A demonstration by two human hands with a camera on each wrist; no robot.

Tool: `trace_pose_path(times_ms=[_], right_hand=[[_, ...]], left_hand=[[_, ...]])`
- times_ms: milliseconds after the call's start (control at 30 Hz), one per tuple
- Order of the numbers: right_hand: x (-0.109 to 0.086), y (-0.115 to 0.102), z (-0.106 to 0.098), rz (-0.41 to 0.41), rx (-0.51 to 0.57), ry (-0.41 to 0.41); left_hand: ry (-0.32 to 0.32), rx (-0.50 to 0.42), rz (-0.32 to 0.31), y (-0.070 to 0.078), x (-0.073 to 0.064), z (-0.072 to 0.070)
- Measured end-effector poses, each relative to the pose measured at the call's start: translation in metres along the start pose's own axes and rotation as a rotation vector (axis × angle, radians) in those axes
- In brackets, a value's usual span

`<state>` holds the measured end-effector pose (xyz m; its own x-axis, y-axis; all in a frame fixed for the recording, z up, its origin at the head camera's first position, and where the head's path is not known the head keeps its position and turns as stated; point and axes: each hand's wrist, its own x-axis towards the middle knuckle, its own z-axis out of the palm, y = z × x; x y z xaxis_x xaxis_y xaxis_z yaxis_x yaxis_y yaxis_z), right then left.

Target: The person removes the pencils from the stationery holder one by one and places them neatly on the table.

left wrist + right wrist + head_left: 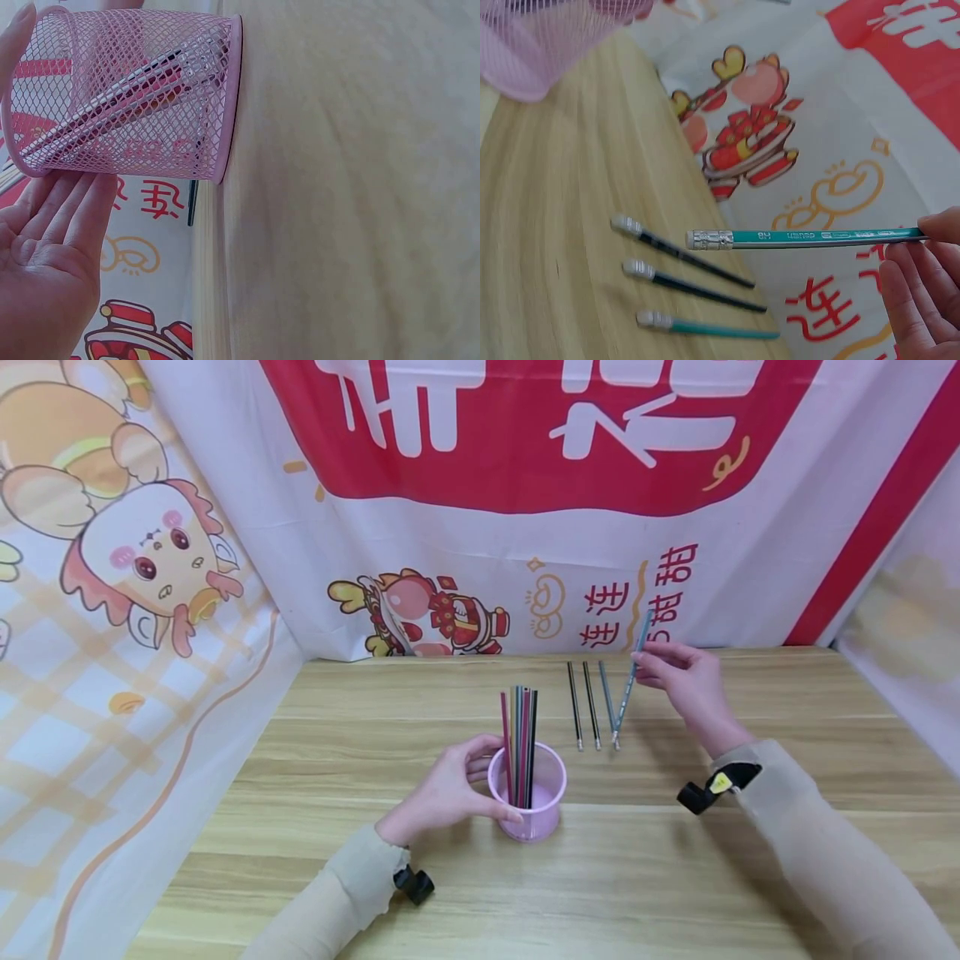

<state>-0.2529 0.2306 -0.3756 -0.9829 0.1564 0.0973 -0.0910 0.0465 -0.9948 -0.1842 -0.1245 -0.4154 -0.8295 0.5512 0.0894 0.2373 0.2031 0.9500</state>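
Observation:
My left hand [450,789] grips a pink mesh pencil cup [536,827], thumb over the near side of the rim and fingers around the far side. The cup stands upright on the table. Inside it, several pencils [521,735] lean together, their eraser ends down in the left wrist view. Off to the right, my right hand [690,681] pinches a green pencil [810,238] near one end, its white eraser pointing away from the fingers. That pencil is held above the table, beside a second green pencil [720,328] lying there.
Two black pencils [574,706] [591,706] lie side by side at the back of the wooden table [360,718], left of the green one. A printed cloth [465,543] hangs behind the table's back edge, and another patterned cloth [150,710] hangs along the left.

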Motion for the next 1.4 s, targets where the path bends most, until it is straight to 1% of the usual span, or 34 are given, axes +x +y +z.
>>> trace_pose_path(times_ms=[200,333,467,600,833,967,1167,1400], right_hand=[[0.016,0.015,-0.008,0.025,-0.221,-0.043],[0.025,0.021,-0.010,0.055,-0.314,-0.070],[0.034,0.027,-0.010,0.086,-0.353,-0.111],[0.041,0.033,-0.010,0.092,-0.386,-0.140],[0.046,0.044,-0.010,0.096,-0.407,-0.143],[0.048,0.050,-0.010,0.116,-0.455,-0.147],[0.053,0.056,-0.006,0.158,-0.501,-0.146],[0.055,0.062,-0.004,0.179,-0.579,-0.139]], left_hand=[[0.002,0.000,0.001,0.000,0.000,0.000],[0.001,-0.005,0.004,0.000,0.001,0.000],[0.001,-0.008,0.004,0.000,0.001,0.000],[0.001,0.002,0.001,0.000,0.000,0.000],[0.007,0.004,0.001,0.000,0.000,0.000],[0.003,0.000,0.006,0.000,0.000,0.000],[0.001,0.006,0.010,-0.002,0.000,0.000],[0.002,0.015,0.008,-0.003,0.000,0.000]])
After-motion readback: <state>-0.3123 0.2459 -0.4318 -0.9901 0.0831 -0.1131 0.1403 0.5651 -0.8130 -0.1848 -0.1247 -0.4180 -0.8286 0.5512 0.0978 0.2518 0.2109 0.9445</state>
